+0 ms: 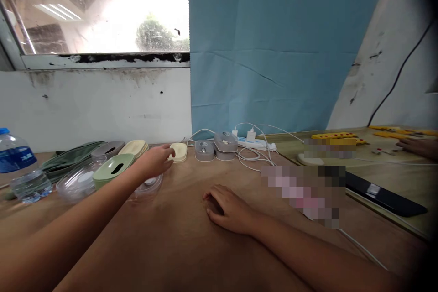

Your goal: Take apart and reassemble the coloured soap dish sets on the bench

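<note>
My left hand (155, 162) reaches over the table, its fingers apart at the left edge of a small cream box (178, 152). Whether the fingertips touch it I cannot tell. Resting on the tabletop, my right hand (231, 210) is loosely curved, with a gap between thumb and fingers and nothing in it. Grey lidded boxes (204, 150) stand just beyond, and one on their right (226, 141) is stacked on another. Below my left forearm sits a green container (112, 171) with a slot in its top, beside a clear plastic container (77, 185). Cream lids (134, 148) are partly hidden behind.
A water bottle (25, 169) stands at far left, near a dark green pouch (70, 159). White cables and a power strip (260, 143) lie at the back. To the right are a black flat device (383, 191), yellow pieces (333, 138) and another person's hand (419, 147).
</note>
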{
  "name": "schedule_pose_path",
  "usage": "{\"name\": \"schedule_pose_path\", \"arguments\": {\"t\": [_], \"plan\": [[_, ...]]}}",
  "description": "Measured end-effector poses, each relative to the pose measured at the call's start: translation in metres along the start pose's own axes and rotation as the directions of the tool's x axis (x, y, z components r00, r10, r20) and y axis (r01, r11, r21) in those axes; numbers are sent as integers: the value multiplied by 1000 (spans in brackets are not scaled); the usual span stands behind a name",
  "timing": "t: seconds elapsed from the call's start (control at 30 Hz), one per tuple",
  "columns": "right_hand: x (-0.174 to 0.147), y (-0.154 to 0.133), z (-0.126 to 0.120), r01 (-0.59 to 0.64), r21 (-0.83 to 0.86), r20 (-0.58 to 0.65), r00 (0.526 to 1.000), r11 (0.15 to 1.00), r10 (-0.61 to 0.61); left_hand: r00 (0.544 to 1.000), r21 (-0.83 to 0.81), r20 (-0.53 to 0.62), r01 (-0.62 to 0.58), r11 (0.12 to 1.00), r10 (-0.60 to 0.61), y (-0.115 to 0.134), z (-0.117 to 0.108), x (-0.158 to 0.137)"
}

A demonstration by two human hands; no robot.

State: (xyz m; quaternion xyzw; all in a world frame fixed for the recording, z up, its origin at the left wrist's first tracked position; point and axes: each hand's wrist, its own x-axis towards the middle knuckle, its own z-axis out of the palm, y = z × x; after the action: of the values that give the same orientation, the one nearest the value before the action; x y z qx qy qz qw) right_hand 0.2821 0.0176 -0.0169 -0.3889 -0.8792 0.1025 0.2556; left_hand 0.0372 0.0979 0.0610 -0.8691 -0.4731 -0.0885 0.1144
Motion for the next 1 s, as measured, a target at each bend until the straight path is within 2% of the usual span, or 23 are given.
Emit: {"name": "schedule_pose_path", "arguments": {"t": [0.07,0.13,0.2,0.27,0.33,0.4,0.5,0.6,0.7,0.77,1.0], "plan": [[-1,-2,-3,27,-57,14,1000,998,-27,985,15,-151,-78,997,79,13,-5,-44],[2,1,-4,59,-113,13,998,992,-58,957,79,-238,-152,985,167,21,-2,-81],[12,8,0,112,-181,5,994,977,-113,921,139,-284,-236,962,268,22,5,-106],[31,19,7,169,-266,6,985,949,-173,897,178,-315,-264,948,309,19,14,-116],[57,31,17,151,-366,2,987,918,-161,898,179,-349,-218,959,269,14,22,-118],[85,44,27,-7,-470,-79,996,883,-34,907,143,-381,-136,980,181,9,30,-116],[119,62,37,-143,-498,-172,983,855,64,924,82,-373,-54,995,81,3,43,-113],[136,78,41,-251,-503,-222,962,827,157,946,48,-318,-53,997,66,-1,55,-111],[138,87,41,-318,-504,-240,945,803,223,959,20,-276,-53,998,57,-7,59,-108],[133,88,39,-316,-510,-231,946,800,227,969,10,-242,-39,999,41,-10,60,-107],[83,63,25,-187,-513,-158,980,837,122,979,-15,-204,17,1000,-19,-14,59,-107]]}}
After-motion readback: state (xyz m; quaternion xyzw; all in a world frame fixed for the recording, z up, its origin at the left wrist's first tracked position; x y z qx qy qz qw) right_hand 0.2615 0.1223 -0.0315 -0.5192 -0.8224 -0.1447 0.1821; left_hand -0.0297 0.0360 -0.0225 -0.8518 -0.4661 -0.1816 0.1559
